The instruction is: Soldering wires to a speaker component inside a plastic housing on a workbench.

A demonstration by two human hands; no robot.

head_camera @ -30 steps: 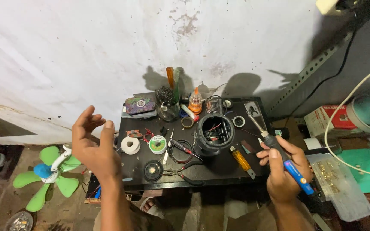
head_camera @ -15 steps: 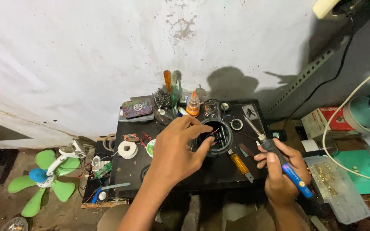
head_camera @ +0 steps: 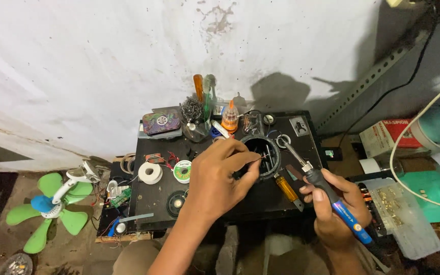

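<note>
**A:** What are the hands doing?

**B:** Seen from above, the left hand (head_camera: pixel 220 181) reaches over a small black table (head_camera: pixel 151 201). Its thumb and forefinger are pressed together on a thin wire (head_camera: pixel 262 157) at the mouth of a round black motor housing (head_camera: pixel 263 153), which sits near the table's middle. The right hand (head_camera: pixel 334 203) is wrapped tightly around the blue-and-black handle of a soldering iron (head_camera: pixel 327 191), whose metal tip points toward the housing.

**B:** How would those things handle?

**A:** The wire looks fine and springy, easily bent or snapped, so it is best pinched close to its free end, as it is here. The housing looks heavy and rigid and probably stays put unaided. The iron is light and stiff; only the insulated handle is safe to hold, since the tip may be hot.

**B:** What else is nearby?

**A:** A white tape roll (head_camera: pixel 150 173), a green solder spool (head_camera: pixel 183 171) and an orange-handled screwdriver (head_camera: pixel 287 190) lie on the table. A green fan (head_camera: pixel 47 209) lies on the floor to the left.
</note>
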